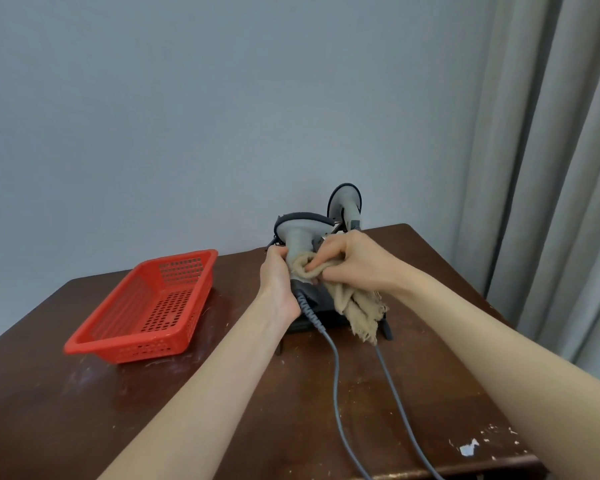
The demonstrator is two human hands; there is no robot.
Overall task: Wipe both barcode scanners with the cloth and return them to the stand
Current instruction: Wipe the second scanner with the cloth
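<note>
L hand grips upright scanner handle, head up; R hand clamps cloth.

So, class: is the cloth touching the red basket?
Apart. The head view shows the cloth hanging from the right hand by the stand, with bare table between it and the red basket.

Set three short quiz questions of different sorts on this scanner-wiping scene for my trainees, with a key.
1. True or false: the red basket holds a scanner.
2. Which hand presses the cloth against the near scanner? A) left hand B) right hand
3. Fill in: the far scanner stands behind the near one, at the table's ____ edge.

Key: 1 false, it looks empty. 2 B, the right hand; the left hand grips the handle. 3 back, by the wall.
</note>
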